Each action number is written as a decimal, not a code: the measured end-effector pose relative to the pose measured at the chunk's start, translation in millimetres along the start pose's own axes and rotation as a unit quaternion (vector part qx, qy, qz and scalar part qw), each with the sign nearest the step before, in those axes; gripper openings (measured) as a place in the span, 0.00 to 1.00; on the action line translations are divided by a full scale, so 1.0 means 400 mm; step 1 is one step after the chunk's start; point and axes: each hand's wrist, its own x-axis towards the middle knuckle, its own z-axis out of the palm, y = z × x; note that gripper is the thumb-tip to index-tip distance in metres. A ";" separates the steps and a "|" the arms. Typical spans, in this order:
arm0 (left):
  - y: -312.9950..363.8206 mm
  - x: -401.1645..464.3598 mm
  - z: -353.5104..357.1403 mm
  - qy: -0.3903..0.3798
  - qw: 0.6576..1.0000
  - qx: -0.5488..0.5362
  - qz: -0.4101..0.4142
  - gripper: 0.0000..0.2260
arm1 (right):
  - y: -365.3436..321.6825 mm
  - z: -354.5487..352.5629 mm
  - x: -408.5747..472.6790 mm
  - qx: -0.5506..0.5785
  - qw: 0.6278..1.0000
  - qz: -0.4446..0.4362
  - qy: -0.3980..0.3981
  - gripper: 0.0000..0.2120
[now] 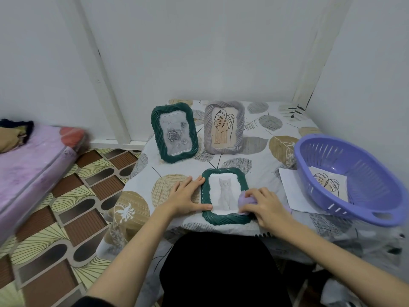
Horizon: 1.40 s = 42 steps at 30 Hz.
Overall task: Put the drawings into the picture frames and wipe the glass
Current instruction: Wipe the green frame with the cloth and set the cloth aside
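A green frame (223,219) with a cat picture lies flat near the table's front edge. My left hand (188,196) rests flat against its left side, thumb on the bottom left corner. My right hand (267,208) presses a lilac cloth (244,199) onto the glass at the lower right. Behind stand a green frame (174,132) with a rose drawing and a grey frame (224,127) with a leaf drawing, both upright.
A purple plastic basket (354,178) sits at the right with a leaf drawing (327,183) inside and white paper (290,187) under it. The table (261,142) wears a leaf-print cloth. A pink mattress (28,165) lies left on the patterned floor.
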 end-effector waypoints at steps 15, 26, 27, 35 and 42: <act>0.000 0.003 -0.002 -0.003 1.000 -0.002 0.000 0.42 | 0.044 0.030 0.042 -0.004 0.998 0.050 0.026 0.15; 0.001 0.002 -0.001 0.004 1.000 0.002 -0.001 0.42 | 0.041 0.065 0.175 -0.135 0.983 0.120 -0.027 0.03; 0.000 0.002 -0.001 0.004 1.000 0.004 -0.001 0.42 | 0.037 0.072 0.166 -0.145 0.982 0.117 -0.030 0.02; -0.001 -0.001 0.001 0.006 1.000 0.005 0.004 0.42 | 0.037 0.095 0.121 -0.140 0.980 0.126 0.059 0.08; 0.003 -0.001 0.000 0.010 1.000 0.002 -0.002 0.43 | -0.041 0.105 0.258 -0.083 0.965 0.222 -0.108 0.10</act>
